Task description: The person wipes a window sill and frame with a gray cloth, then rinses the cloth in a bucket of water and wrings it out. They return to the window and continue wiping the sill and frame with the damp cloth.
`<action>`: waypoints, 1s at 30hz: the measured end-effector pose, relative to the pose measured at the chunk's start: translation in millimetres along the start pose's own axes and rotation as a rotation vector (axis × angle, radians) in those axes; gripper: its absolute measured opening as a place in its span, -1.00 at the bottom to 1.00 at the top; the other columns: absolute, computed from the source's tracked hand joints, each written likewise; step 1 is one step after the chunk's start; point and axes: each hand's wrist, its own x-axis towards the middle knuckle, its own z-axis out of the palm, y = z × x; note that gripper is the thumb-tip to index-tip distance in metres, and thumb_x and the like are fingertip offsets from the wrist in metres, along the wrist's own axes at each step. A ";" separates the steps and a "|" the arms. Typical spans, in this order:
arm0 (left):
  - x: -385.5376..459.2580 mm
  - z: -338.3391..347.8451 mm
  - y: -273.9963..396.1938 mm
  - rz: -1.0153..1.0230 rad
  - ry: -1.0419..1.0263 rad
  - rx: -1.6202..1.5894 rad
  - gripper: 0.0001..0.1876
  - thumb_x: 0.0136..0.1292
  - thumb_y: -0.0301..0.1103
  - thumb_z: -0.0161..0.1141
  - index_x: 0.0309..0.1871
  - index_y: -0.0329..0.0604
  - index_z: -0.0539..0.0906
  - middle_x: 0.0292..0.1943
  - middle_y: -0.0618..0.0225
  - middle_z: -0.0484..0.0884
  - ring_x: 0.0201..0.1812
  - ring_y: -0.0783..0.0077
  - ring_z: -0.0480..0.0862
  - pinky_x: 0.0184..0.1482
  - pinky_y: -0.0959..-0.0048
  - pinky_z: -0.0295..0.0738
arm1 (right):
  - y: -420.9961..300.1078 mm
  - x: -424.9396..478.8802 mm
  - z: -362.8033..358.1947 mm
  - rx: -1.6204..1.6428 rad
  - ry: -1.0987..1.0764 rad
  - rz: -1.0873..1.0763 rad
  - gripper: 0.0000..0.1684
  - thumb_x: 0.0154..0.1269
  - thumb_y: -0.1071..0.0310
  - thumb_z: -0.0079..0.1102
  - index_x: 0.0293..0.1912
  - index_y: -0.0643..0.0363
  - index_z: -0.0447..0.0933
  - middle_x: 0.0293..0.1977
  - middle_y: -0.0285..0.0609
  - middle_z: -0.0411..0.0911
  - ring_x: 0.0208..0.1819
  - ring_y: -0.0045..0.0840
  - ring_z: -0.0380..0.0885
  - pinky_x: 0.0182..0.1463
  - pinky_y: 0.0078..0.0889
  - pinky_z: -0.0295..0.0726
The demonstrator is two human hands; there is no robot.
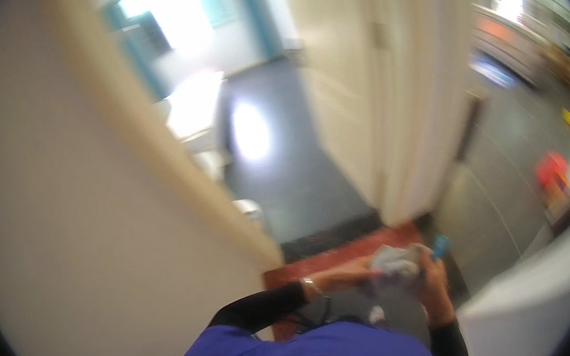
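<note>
My left hand [351, 273], with a bracelet at its wrist, reaches in from the left and grips a crumpled grey-white cloth [397, 262]. On the cloth's other side, my right hand [433, 279] holds the same cloth. A small blue object [440, 246] sticks out by the right fingers; blur hides what it is. Both hands are in front of my body, above a red-bordered floor mat [346, 249].
An open doorway lies ahead, between a beige wall [56, 204] and a cream door [338, 93]. Beyond it are a grey floor [295, 177] and a white table [197, 103]. To the right, a red object [552, 168] stands near a white ledge [536, 302].
</note>
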 end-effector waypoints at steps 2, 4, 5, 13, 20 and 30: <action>2.7 -9.8 48.9 0.154 0.117 0.080 0.03 0.12 0.00 0.49 0.53 -0.14 0.11 0.25 0.39 0.42 0.19 0.55 0.43 0.11 0.55 0.43 | -7.7 68.3 21.1 0.020 -0.140 0.007 -0.59 0.53 0.01 0.04 -0.09 0.20 0.54 -0.27 -0.24 0.61 -0.37 -0.58 0.58 -0.35 -0.48 0.58; -15.9 -27.4 81.7 0.204 0.235 0.026 0.14 0.04 -0.04 0.58 0.56 -0.13 0.05 0.33 0.39 0.38 0.30 0.52 0.38 0.24 0.50 0.38 | -28.4 104.0 50.4 -0.032 -0.130 0.128 -0.58 0.51 -0.01 0.07 -0.09 0.21 0.54 -0.30 -0.22 0.61 -0.39 -0.56 0.59 -0.35 -0.47 0.59; -34.4 -36.4 96.3 0.186 0.276 -0.027 0.12 0.05 -0.05 0.58 0.56 -0.14 0.08 0.34 0.38 0.38 0.31 0.51 0.38 0.27 0.48 0.37 | -13.2 133.0 56.9 -0.067 -0.150 0.189 -0.57 0.50 -0.01 0.09 -0.09 0.21 0.54 -0.31 -0.23 0.60 -0.41 -0.57 0.58 -0.35 -0.48 0.59; -91.2 -166.2 162.8 0.300 0.949 -0.077 -0.02 0.10 -0.25 0.53 0.51 -0.21 0.14 0.37 0.21 0.35 0.35 0.40 0.37 0.41 0.42 0.20 | 24.3 346.7 184.1 -0.240 -0.749 0.345 -0.66 0.54 0.12 0.05 -0.10 0.25 0.53 -0.37 -0.29 0.57 -0.42 -0.64 0.55 -0.33 -0.54 0.53; -101.5 -334.0 232.0 0.407 1.136 0.347 0.06 0.12 -0.27 0.53 0.55 -0.24 0.01 0.43 0.17 0.24 0.37 0.34 0.35 0.35 0.37 0.33 | 50.0 518.5 281.8 -0.242 -0.754 0.351 -0.66 0.57 0.17 0.02 -0.05 0.27 0.55 -0.34 -0.28 0.59 -0.37 -0.62 0.57 -0.26 -0.53 0.55; -75.6 -594.5 381.2 0.110 1.012 0.194 -0.37 0.43 -0.08 0.22 0.42 -0.24 0.35 0.21 0.31 0.54 0.21 0.48 0.50 0.26 0.45 0.40 | 36.1 838.6 372.8 -0.637 -0.726 -0.312 -0.73 0.53 0.23 0.08 -0.17 0.24 0.59 -0.47 -0.32 0.55 -0.42 -0.66 0.47 -0.30 -0.53 0.46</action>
